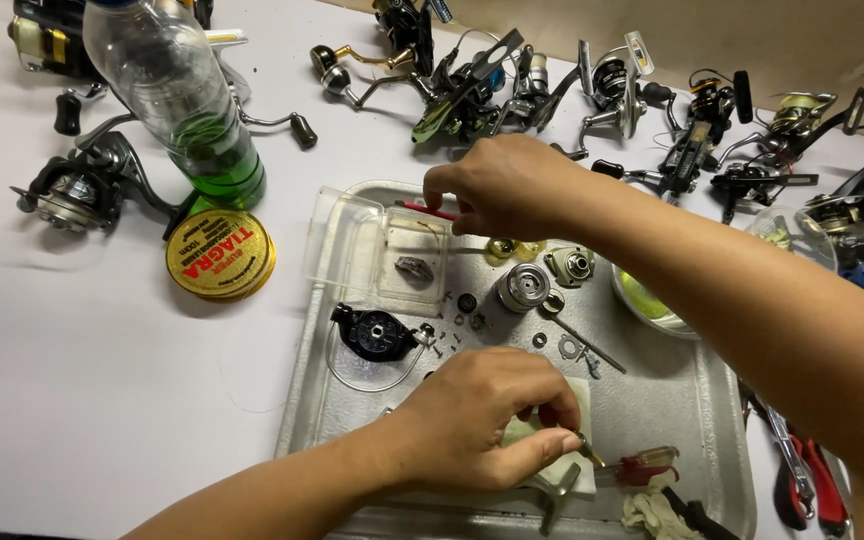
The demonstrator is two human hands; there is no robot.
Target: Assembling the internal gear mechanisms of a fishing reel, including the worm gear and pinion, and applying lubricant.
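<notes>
Left hand (487, 420) pinches a small brass part (589, 452) over the near edge of the metal tray (712, 400), its long axis slanting down to the right; right hand (507, 185) pinches one red-handled tool (430, 211) at the far edge. Between them lie one silver spool (522, 287) and one black rotor (374, 332), nearer the left.
</notes>
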